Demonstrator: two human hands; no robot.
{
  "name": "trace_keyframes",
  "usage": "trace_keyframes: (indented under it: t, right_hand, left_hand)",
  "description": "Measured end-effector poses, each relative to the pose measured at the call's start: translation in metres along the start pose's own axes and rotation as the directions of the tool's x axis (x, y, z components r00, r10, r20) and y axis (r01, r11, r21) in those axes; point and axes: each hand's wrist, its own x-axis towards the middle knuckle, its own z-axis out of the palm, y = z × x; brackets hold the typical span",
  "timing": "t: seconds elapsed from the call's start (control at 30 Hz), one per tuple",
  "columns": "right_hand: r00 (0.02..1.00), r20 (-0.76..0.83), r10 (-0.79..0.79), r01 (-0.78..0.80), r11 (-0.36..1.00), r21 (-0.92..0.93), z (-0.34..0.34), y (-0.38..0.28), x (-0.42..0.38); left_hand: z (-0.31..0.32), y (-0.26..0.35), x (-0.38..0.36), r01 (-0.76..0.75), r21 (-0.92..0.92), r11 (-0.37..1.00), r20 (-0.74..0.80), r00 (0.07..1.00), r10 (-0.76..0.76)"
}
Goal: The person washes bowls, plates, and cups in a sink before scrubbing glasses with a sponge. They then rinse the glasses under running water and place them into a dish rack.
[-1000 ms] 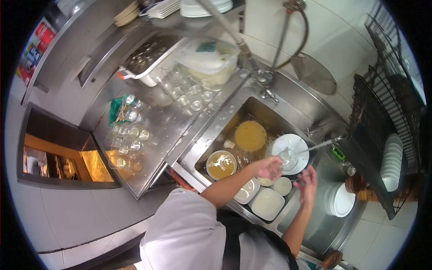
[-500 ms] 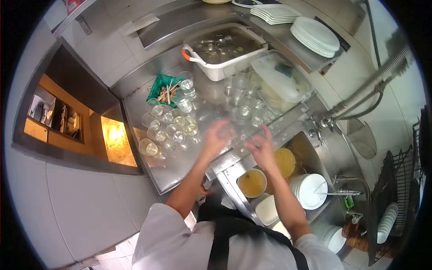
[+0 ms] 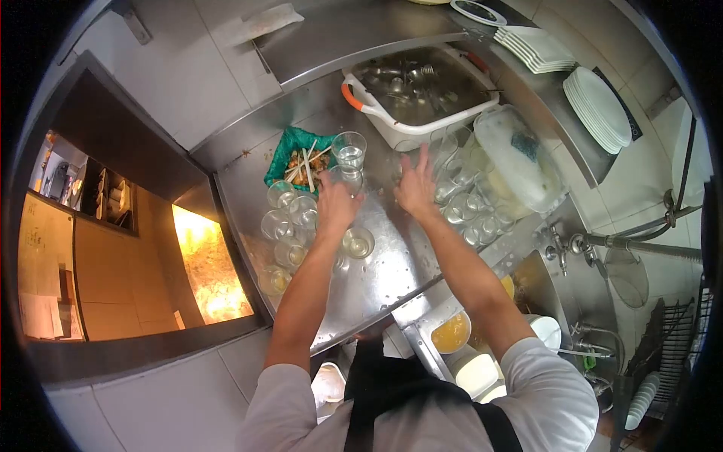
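Observation:
My left hand [image 3: 338, 205] is at a clear drinking glass [image 3: 346, 179], its fingers curled around the near side. A taller glass with liquid [image 3: 349, 151] stands just behind. My right hand [image 3: 415, 185] reaches forward with fingers apart, close to a glass [image 3: 407, 153] at the edge of the right-hand group; its palm side is hidden. Several more glasses [image 3: 288, 226] stand under and beside my left forearm, one glass [image 3: 358, 242] a little apart. Right of my right hand are several clustered glasses [image 3: 471, 213].
A green-lined container of scraps and chopsticks [image 3: 276, 167] stands behind the left glasses. At the back, a white tub [image 3: 392, 129] holds cutlery in murky water. A lidded plastic box [image 3: 531, 177] stands right. Plates [image 3: 597, 109] sit on the shelf; the sink [image 3: 535, 275] has a tap [image 3: 557, 252].
Both hands have moved forward over the counter and further apart. My left hand has reached a glass on the left; my right hand has come beside the right-hand glasses. The view has shifted too.

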Motion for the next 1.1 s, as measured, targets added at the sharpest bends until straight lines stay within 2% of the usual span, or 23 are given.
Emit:
trace_keyframes:
  t: [0.03,0.13,0.17,0.27,0.3,0.33,0.4,0.43,0.47,0.5,0.53,0.6,0.63,0.7,0.73,0.77,0.83,0.87,0.9,1.0,1.03,1.1]
  right_hand:
    - [0.998,-0.063,-0.017,0.015,0.999,-0.036,-0.005,-0.008,-0.005]
    - [0.969,-0.107,-0.221,0.238,0.952,0.190,-0.004,-0.010,-0.025]
    - [0.954,-0.048,-0.296,0.292,0.882,0.370,-0.001,-0.008,-0.030]
    - [0.952,-0.014,-0.305,0.238,0.710,0.663,0.013,-0.007,-0.042]
    - [0.957,0.000,-0.289,0.218,0.721,0.658,0.012,-0.003,-0.042]
    - [0.962,0.015,-0.274,0.198,0.732,0.652,0.011,0.000,-0.042]
    - [0.985,0.120,-0.127,0.009,0.726,0.688,0.000,0.010,-0.049]
    - [0.969,0.221,-0.107,-0.065,0.757,0.650,-0.007,0.015,-0.052]
    - [0.944,0.320,-0.079,-0.139,0.786,0.603,-0.015,0.021,-0.054]
    - [0.909,0.414,-0.045,-0.210,0.809,0.549,-0.021,0.027,-0.059]
    - [0.901,0.433,-0.038,-0.212,0.832,0.514,-0.015,0.040,-0.065]
    - [0.884,0.467,-0.024,-0.209,0.873,0.440,0.007,0.069,-0.078]
    - [0.787,0.616,0.044,-0.387,0.812,0.436,-0.005,0.068,-0.082]
    - [0.637,0.768,0.066,-0.646,0.590,0.485,-0.002,0.075,-0.088]
    - [0.611,0.790,0.038,-0.693,0.507,0.512,0.013,0.085,-0.090]
    - [0.585,0.811,0.009,-0.738,0.420,0.527,0.029,0.095,-0.092]
    - [0.500,0.866,-0.008,-0.828,0.286,0.482,-0.001,0.078,-0.090]
    - [0.456,0.890,-0.028,-0.865,0.220,0.450,-0.023,0.061,-0.089]
    - [0.443,0.889,-0.111,-0.890,0.063,0.452,-0.039,0.046,-0.088]
    - [0.430,0.844,-0.322,-0.899,-0.059,0.435,-0.029,0.056,-0.083]
    - [0.426,0.845,-0.324,-0.899,-0.042,0.436,-0.033,0.057,-0.085]
    - [0.418,0.848,-0.325,-0.898,-0.010,0.439,-0.044,0.061,-0.091]
  left_hand:
    - [0.002,-0.002,0.000,-0.028,-0.014,1.000,-0.012,1.000,0.028]
    - [0.000,0.006,-0.003,-0.087,-0.102,0.991,-0.043,0.996,0.083]
    - [-0.002,0.012,-0.006,-0.080,-0.162,0.984,-0.043,0.996,0.074]
    - [0.004,0.023,-0.014,-0.140,-0.276,0.951,-0.042,0.990,0.133]
    - [0.001,0.028,-0.014,-0.171,-0.302,0.938,-0.048,0.985,0.164]
    - [-0.005,0.030,-0.012,-0.107,-0.435,0.894,0.031,0.991,0.134]
    - [-0.017,0.034,-0.005,0.061,-0.654,0.754,0.209,0.972,0.103]
    - [-0.017,0.031,0.006,-0.053,-0.593,0.804,-0.009,0.998,0.059]
    - [-0.015,0.026,0.021,-0.147,-0.506,0.850,-0.228,0.973,0.032]
    - [-0.007,0.014,0.039,-0.190,-0.255,0.948,-0.360,0.929,0.089]
    - [0.005,0.001,0.057,-0.196,0.015,0.980,-0.470,0.864,0.180]
    - [0.023,-0.013,0.084,-0.156,0.023,0.987,-0.277,0.948,0.156]
    - [0.029,-0.015,0.090,-0.137,0.031,0.990,-0.176,0.974,0.140]
    - [0.038,-0.018,0.098,-0.147,-0.031,0.989,-0.195,0.971,0.138]
    - [0.042,-0.019,0.102,-0.155,-0.059,0.986,-0.205,0.969,0.140]
    - [0.052,-0.028,0.108,-0.172,-0.097,0.980,-0.279,0.950,0.139]
    - [0.038,-0.018,0.107,0.086,-0.267,0.960,-0.135,0.983,-0.126]
    - [0.031,-0.017,0.106,0.224,-0.332,0.916,-0.049,0.966,-0.253]
    - [0.031,-0.019,0.104,0.216,-0.418,0.882,-0.088,0.957,-0.276]
    - [0.029,-0.018,0.099,0.332,-0.758,0.562,0.020,0.872,-0.488]
    - [0.029,-0.026,0.100,0.334,-0.847,0.413,0.141,0.891,-0.431]
    - [0.017,-0.031,0.097,0.412,-0.879,0.242,0.311,0.878,-0.364]
